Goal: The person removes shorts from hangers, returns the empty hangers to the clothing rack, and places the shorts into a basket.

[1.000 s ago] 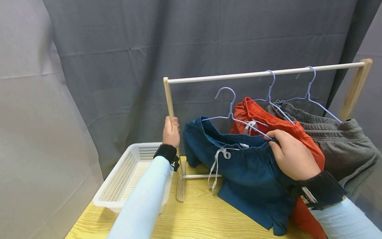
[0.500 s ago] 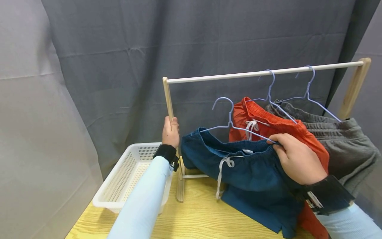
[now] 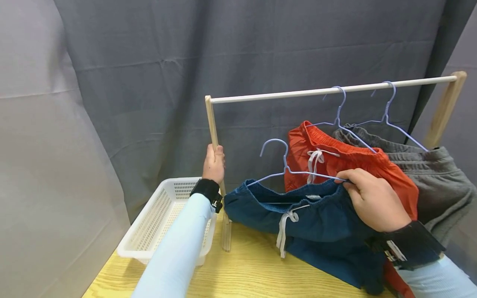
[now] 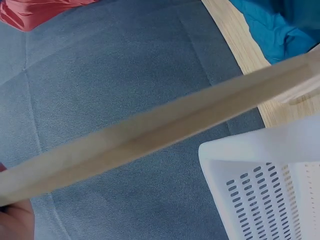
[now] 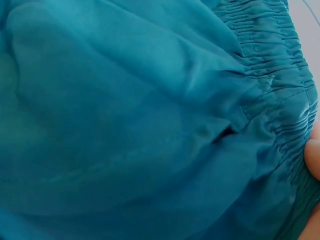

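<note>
My right hand pinches the right end of a lilac wire hanger together with the waistband of dark blue shorts that hang from it. The hanger's hook is off the rod, well below it. In the right wrist view the gathered waistband fills the right side, with fingertips at its edge. My left hand grips the left wooden post of a clothes rack. In the left wrist view that post runs diagonally, with part of the hand at the lower left.
Red shorts and grey shorts hang on lilac hangers from the white rod, behind the blue pair. A white perforated basket stands left of the rack on the wooden table. Grey cloth hangs behind.
The hanger with the blue shorts has come down, farther below the rod, and slightly toward the left at its hook. My right hand moved a little right and down. The left hand stays on the post.
</note>
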`<control>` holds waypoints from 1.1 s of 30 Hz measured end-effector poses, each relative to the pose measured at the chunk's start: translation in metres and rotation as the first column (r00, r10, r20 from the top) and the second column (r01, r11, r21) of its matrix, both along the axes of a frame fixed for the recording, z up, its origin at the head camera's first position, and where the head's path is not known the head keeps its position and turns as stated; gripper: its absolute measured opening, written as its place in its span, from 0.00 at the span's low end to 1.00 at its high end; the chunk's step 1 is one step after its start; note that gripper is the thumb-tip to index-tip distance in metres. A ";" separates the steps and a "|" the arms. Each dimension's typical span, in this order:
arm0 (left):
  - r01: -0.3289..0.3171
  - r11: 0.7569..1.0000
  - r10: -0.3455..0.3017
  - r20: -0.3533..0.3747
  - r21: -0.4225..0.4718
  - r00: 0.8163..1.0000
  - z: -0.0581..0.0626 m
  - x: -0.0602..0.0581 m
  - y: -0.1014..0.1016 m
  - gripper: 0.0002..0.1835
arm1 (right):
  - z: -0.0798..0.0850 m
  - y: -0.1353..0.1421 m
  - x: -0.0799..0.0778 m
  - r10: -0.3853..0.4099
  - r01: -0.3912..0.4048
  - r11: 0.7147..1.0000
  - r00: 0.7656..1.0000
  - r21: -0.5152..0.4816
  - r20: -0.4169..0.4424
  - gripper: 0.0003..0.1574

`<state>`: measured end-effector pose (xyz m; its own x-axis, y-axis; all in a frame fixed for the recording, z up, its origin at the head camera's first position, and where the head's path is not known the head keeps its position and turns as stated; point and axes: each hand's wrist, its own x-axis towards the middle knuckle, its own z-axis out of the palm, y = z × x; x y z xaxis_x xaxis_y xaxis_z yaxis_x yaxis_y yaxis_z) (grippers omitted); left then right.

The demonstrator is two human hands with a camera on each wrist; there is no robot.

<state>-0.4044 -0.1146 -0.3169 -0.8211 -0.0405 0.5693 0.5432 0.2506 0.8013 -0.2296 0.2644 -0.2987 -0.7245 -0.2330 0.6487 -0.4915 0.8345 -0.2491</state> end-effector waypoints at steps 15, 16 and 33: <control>0.001 1.000 -0.001 0.016 -0.007 1.000 -0.001 -0.001 0.002 0.15 | -0.007 0.005 -0.002 0.144 -0.144 0.990 0.989 0.009 0.028 0.18; 0.000 1.000 0.000 0.016 -0.007 1.000 -0.001 -0.002 0.002 0.15 | -0.007 0.004 -0.001 0.156 -0.156 0.988 0.987 0.005 0.033 0.18; 0.012 0.999 -0.011 0.027 -0.030 1.000 0.003 0.001 -0.002 0.17 | -0.017 0.009 0.002 0.190 -0.182 0.980 0.977 -0.084 0.097 0.16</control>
<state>-0.4031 -0.1163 -0.3139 -0.8364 -0.0144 0.5479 0.5246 0.2685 0.8079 -0.2278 0.2732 -0.3156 -0.7375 -0.3242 0.5924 -0.6044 0.7083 -0.3647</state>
